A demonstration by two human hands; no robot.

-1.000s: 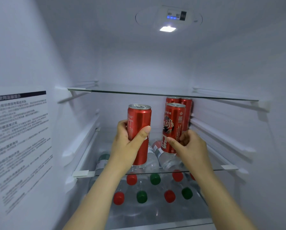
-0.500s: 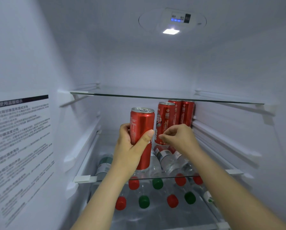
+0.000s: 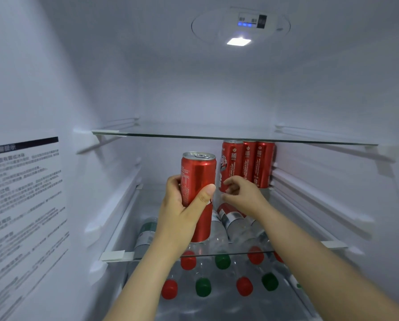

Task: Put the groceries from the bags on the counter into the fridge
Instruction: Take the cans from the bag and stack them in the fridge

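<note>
So, is the third can (image 3: 231, 163) let go now?

Yes, it is left standing beside the two cans (image 3: 255, 163) at the back of the glass shelf (image 3: 117, 254), and the fingers (image 3: 232, 181) of the right hand (image 3: 242, 196) are loosened, nothing held. Another red can (image 3: 197, 179) is gripped upright in the left hand (image 3: 180, 212) above the shelf front — likely to be placed next.

Both arms reach forward — left hand (image 3: 182, 209) wraps fingers (image 3: 173, 185) round a can (image 3: 197, 174), right hand (image 3: 243, 196) loosely curled, empty.

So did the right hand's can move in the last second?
Yes. The can went back on the glass shelf to stand left of the two rear cans; the right hand has let go.
</note>
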